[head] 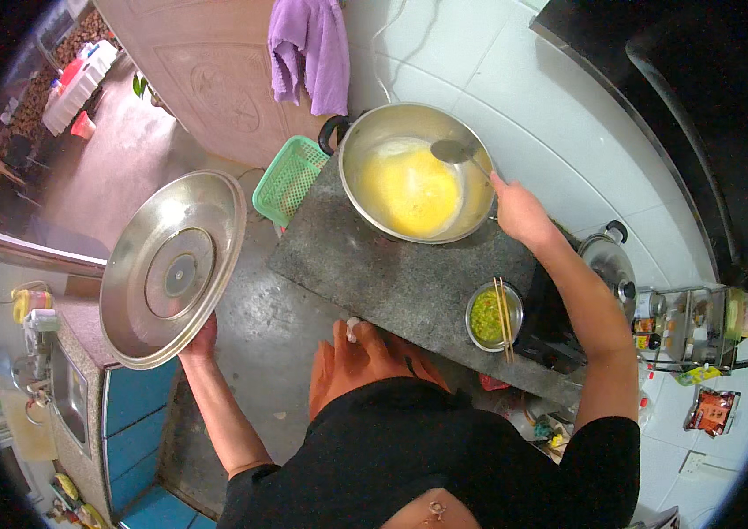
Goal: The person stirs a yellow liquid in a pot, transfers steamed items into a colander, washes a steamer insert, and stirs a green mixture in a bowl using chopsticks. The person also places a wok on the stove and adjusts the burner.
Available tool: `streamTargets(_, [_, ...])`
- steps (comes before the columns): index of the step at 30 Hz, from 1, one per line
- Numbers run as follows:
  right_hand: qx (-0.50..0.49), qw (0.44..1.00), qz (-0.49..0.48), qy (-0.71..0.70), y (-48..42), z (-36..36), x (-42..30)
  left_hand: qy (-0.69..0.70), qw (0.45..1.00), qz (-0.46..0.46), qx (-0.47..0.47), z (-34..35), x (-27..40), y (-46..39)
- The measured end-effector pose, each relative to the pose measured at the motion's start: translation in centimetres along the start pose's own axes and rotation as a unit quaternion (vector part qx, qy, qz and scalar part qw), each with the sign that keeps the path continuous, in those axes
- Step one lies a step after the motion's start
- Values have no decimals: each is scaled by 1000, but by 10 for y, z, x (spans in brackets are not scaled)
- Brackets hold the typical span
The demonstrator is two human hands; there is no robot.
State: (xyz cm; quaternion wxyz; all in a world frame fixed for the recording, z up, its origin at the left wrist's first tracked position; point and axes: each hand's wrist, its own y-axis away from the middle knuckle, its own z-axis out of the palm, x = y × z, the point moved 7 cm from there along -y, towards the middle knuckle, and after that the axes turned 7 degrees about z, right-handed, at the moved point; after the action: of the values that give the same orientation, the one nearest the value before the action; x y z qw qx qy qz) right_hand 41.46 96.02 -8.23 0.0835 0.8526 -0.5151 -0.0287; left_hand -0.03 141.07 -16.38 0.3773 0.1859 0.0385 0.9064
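My left hand [201, 340] grips the rim of a large round metal basin [129, 291], held tilted out over the floor. In my right hand [521, 210] is the handle of a metal ladle [450, 151], whose bowl is over the far right part of a deep metal wok [355, 192]. Yellow egg-like liquid [414, 192] covers the wok's bottom, paler at its far side. A small metal bowl [468, 324] of chopped green and yellow food stands on the dark stone counter [374, 264], with wooden chopsticks [505, 317] across its rim.
A green plastic basket [288, 178] is left of the wok. Right of the counter are a lidded metal pot [602, 261] and a rack [685, 330] of jars. A purple towel [311, 56] hangs beyond the wok. At left are a sink [71, 397] and a door opening.
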Motion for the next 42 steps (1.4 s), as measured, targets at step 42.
streamTargets(42, [-259,771,217,-541,29,49,-21,-53,996,-39,62,-14,-43,-18])
